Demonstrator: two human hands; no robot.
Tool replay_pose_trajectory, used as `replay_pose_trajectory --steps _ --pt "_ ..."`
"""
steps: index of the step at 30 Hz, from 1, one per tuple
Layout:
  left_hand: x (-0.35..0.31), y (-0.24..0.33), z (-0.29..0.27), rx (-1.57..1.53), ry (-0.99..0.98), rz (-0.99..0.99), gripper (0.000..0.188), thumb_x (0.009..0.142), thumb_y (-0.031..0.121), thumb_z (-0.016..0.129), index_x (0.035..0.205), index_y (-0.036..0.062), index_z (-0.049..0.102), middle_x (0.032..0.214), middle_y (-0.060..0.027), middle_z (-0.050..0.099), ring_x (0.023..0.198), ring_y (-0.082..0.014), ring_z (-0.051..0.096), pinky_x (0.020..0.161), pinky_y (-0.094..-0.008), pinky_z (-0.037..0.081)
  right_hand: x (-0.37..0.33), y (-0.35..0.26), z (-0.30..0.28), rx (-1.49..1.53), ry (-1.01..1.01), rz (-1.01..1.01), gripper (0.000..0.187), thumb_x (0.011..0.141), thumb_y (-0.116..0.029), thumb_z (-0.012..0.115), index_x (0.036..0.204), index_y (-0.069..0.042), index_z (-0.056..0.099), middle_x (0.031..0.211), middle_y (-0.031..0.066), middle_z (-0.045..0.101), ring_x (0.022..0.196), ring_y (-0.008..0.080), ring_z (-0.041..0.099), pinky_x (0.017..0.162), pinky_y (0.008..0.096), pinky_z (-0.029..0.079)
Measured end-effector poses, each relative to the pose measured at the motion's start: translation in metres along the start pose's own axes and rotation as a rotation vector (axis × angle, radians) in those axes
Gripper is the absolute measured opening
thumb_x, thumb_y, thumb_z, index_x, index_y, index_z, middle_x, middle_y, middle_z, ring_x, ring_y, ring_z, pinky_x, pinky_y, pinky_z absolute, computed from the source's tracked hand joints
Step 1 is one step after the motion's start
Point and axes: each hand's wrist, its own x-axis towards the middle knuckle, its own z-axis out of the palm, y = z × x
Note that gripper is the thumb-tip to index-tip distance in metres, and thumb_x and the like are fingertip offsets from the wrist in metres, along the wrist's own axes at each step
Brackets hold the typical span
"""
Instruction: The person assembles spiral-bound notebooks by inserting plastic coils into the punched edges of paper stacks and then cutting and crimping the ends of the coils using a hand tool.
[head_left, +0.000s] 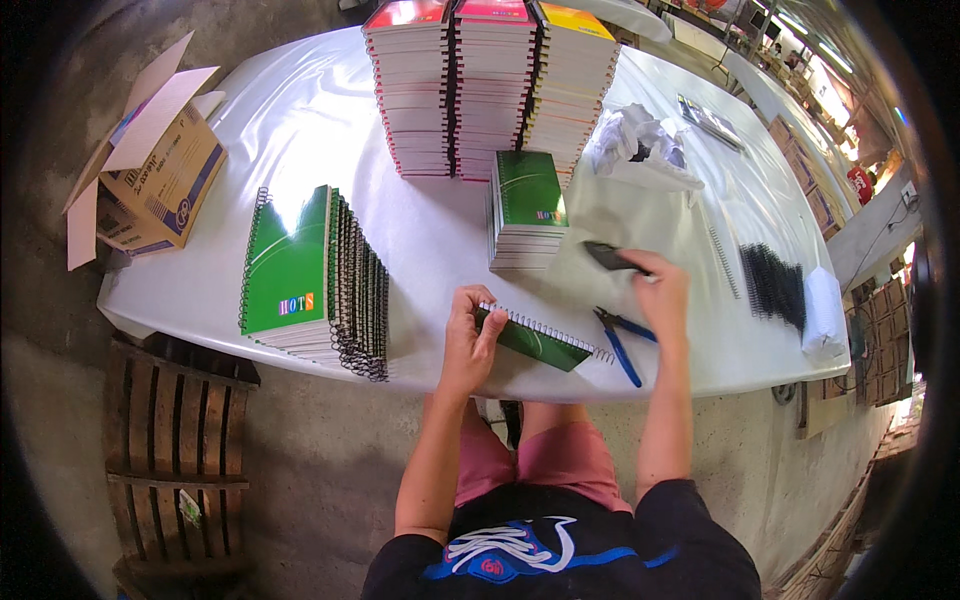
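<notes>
My left hand (470, 340) is closed around a green-covered notebook (545, 342) near the table's front edge, its spine turned upward. A wire spiral coil (535, 325) runs along that spine and sticks out past its right end. In my right hand (660, 290) is a dark, flat object (612, 257), blurred by motion, so its kind is unclear. Below that hand, a pair of blue-handled pliers (625, 345) lies on the table. Just beyond the held notebook stands a short stack of green notebooks (528, 215) without visible coils.
Spiral-bound green notebooks (290, 265) form a stack at left, beside an open cardboard box (165, 185). Tall stacks of red (410, 95), pink (492, 95) and yellow (575, 85) notebooks stand at the back. Crumpled white sheeting (640, 150), black coils (772, 285) and a white package (824, 312) lie right.
</notes>
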Motion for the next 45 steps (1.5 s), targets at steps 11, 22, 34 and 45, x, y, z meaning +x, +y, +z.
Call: replay_pose_trajectory --steps 11,22,34,45 --pt "-0.019 0.042 0.02 0.085 0.315 0.139 0.028 0.071 0.002 0.078 0.098 0.0072 0.072 0.079 -0.0002 0.059 0.071 -0.0097 0.052 0.064 -0.0234 0.043 -0.12 0.015 0.017 -0.533 0.055 -0.116 0.049 0.089 -0.031 0.057 0.134 -0.013 0.048 0.123 0.016 0.048 0.11 0.0357 0.045 0.097 0.0462 0.035" --pt "-0.022 0.061 0.018 0.433 0.334 0.435 0.045 0.061 -0.004 0.078 0.103 0.0133 0.072 0.073 0.0004 0.061 0.064 -0.0135 0.046 0.056 -0.026 0.038 -0.113 -0.108 0.015 0.002 -0.035 -0.353 0.045 0.081 -0.028 0.068 0.124 -0.02 0.059 0.115 0.0153 0.048 0.103 0.0323 0.048 0.089 0.0431 0.038" --pt "-0.03 0.065 0.016 0.537 0.351 0.502 0.037 0.067 -0.007 0.074 0.102 0.0056 0.07 0.083 -0.0017 0.061 0.067 -0.0106 0.048 0.059 -0.0244 0.039 -0.126 -0.091 0.022 1.071 -0.665 0.296 0.046 0.096 -0.033 0.047 0.132 -0.005 0.045 0.108 0.0117 0.056 0.099 0.0243 0.055 0.086 0.0366 0.045" --pt "-0.031 0.119 0.011 -0.071 0.574 0.442 0.043 0.09 0.008 0.059 0.129 0.0031 0.041 0.097 -0.0051 0.049 0.078 -0.0075 0.046 0.068 -0.0197 0.043 -0.094 -0.029 0.022 -0.245 -0.025 -0.185 0.055 0.091 -0.035 0.054 0.137 -0.01 0.039 0.13 0.0146 0.046 0.126 0.0306 0.04 0.108 0.0458 0.027"
